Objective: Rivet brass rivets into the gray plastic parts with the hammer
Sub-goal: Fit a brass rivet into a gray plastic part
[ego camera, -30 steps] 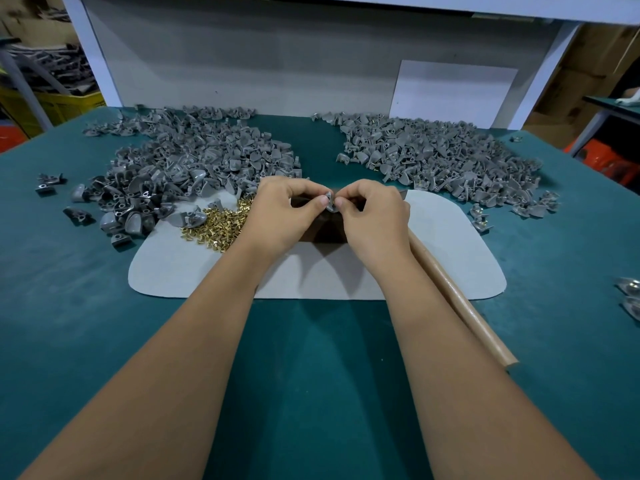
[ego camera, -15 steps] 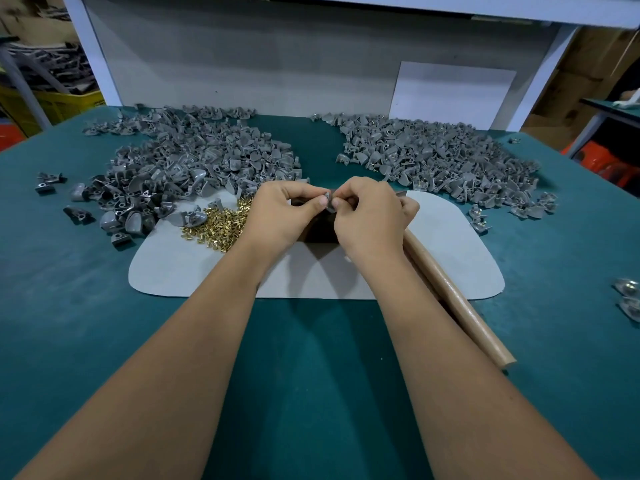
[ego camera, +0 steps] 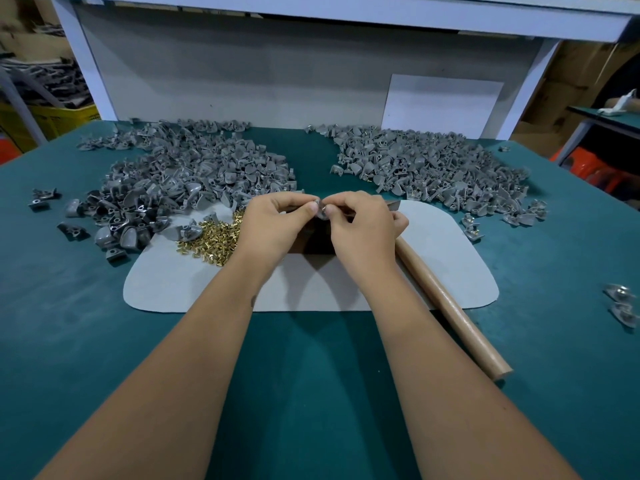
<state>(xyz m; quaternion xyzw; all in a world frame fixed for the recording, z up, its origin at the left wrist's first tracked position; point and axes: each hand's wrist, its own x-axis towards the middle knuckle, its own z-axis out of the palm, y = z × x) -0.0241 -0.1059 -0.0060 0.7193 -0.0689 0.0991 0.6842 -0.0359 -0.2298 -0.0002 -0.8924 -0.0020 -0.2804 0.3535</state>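
Over the mat [ego camera: 450, 265], both hands' [ego camera: 277, 223] fingertips pinch one part [ego camera: 321, 210].

1. Both forearms bare, reaching fwd from near edge of bench, converging twd its middle.
2. Left hand [ego camera: 277, 223]: back up, fingers curled, thumb + index tips pinched tog.
3. Right hand [ego camera: 360, 225]: back up, fingers curled, thumb + index pinching, tips meeting left's.
4. Hands touch at fingertips; wrists apart.
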